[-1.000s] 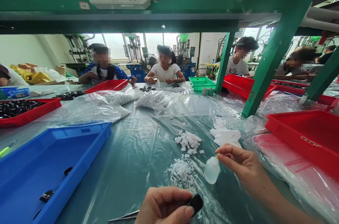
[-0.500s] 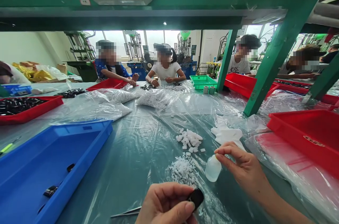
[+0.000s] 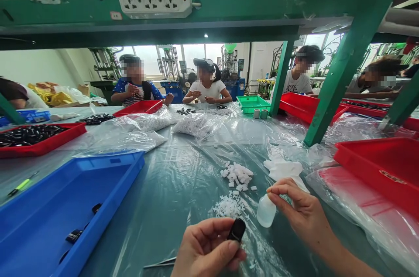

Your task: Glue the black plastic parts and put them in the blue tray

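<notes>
My left hand [image 3: 207, 248] is closed, gripping a small glossy black oblong part [image 3: 237, 230] upright between thumb and fingers. To its right, my right hand [image 3: 299, 209] pinches thumb and forefinger together at the top of a small translucent white bottle [image 3: 266, 213]. Whatever lies between those fingertips is too small to make out. Just beyond my left hand is a heap of fine white scraps [image 3: 229, 206], with a pile of white chunky pieces [image 3: 238, 174] behind it. Metal tweezers [image 3: 160, 263] lie partly under my left hand.
A blue tray [image 3: 42, 220] at left holds several black parts [image 3: 74, 236]. A green-handled tool [image 3: 22, 185] lies beyond its left side. Red trays [image 3: 376, 150] stand at right. White cloth [image 3: 283, 167] and clear plastic bags [image 3: 196, 126] lie farther back. Several people sit across the table.
The view has tilted up slightly and shifted left. My left hand has turned the black part more upright. My right hand stays at the bottle's top. A person opposite has raised a hand.
</notes>
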A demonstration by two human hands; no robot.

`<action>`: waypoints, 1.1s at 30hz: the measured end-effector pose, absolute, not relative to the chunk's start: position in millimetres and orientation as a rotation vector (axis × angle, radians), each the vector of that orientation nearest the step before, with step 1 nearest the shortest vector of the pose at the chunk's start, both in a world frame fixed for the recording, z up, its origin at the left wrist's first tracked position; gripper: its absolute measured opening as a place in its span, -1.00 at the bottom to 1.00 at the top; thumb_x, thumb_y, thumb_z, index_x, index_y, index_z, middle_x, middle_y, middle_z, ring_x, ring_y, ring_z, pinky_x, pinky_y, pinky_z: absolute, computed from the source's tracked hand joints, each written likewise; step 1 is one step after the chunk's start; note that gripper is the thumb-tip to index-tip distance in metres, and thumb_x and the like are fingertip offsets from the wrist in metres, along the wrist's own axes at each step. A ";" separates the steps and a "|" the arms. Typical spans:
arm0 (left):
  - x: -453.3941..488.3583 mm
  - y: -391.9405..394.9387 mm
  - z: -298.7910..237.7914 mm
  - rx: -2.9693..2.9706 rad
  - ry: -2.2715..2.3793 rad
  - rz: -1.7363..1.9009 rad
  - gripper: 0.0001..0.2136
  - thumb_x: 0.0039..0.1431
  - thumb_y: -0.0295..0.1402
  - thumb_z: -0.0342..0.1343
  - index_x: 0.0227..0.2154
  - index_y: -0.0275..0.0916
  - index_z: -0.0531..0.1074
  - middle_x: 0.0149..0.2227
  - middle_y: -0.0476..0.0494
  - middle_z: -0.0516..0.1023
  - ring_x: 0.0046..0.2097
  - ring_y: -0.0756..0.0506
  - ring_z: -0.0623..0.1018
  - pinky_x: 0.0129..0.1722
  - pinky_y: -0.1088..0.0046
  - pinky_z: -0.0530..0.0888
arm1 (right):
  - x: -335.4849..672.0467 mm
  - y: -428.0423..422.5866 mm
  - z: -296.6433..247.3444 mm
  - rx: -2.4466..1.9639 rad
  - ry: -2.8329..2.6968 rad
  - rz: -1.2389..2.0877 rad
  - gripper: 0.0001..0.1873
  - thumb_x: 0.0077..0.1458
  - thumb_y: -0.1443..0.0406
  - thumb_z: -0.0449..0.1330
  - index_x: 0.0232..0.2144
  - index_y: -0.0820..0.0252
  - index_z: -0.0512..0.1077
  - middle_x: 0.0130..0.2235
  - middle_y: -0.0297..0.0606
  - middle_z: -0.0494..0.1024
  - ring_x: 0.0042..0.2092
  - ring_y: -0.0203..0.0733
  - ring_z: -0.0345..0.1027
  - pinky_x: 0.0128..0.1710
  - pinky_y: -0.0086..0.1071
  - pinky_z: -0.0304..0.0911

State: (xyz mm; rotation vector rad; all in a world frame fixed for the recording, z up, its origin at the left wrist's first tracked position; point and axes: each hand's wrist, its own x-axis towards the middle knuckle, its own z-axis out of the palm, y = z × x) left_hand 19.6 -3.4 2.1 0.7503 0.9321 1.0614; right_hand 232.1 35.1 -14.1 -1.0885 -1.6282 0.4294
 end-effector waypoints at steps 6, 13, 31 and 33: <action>17.6 0.6 5.2 0.775 1.065 1.104 -0.65 -0.34 -0.28 0.43 -0.42 -0.33 0.54 -0.52 -0.17 0.61 -0.47 -0.08 0.60 -0.50 0.57 0.49 | 239.1 31.4 -11.5 -1.113 -1.605 0.384 -0.87 0.07 0.24 0.20 -0.28 0.07 0.48 -0.39 -0.33 0.44 -0.28 -0.19 0.32 -0.28 -0.34 0.23; 13.2 3.6 9.8 0.801 1.094 1.061 -0.72 -0.23 -0.33 0.38 -0.41 -0.32 0.50 -0.45 -0.16 0.61 -0.40 -0.09 0.60 -0.47 0.59 0.49 | 230.0 2.6 7.2 -0.889 -1.981 0.353 -0.91 0.11 0.41 0.12 -0.41 0.14 0.35 -0.51 -0.39 0.34 -0.50 -0.35 0.20 -0.52 -0.49 0.11; 15.0 -0.3 9.9 0.864 1.057 0.995 -0.77 -0.14 -0.37 0.32 -0.39 -0.32 0.45 -0.43 -0.15 0.59 -0.39 -0.08 0.59 -0.44 0.54 0.48 | 198.8 -5.6 -35.1 -1.003 -2.609 0.205 -0.81 -0.06 0.56 0.04 -0.53 0.21 0.30 -0.41 -0.25 0.42 -0.41 -0.28 0.28 -0.48 -0.49 0.15; 14.9 -0.3 9.0 0.868 1.050 0.992 -0.76 -0.14 -0.37 0.32 -0.39 -0.32 0.44 -0.43 -0.15 0.59 -0.39 -0.08 0.59 -0.44 0.53 0.48 | 198.0 -6.0 -37.6 -0.994 -2.599 0.208 -0.80 -0.10 0.57 0.03 -0.53 0.20 0.29 -0.41 -0.25 0.41 -0.40 -0.25 0.27 -0.49 -0.47 0.14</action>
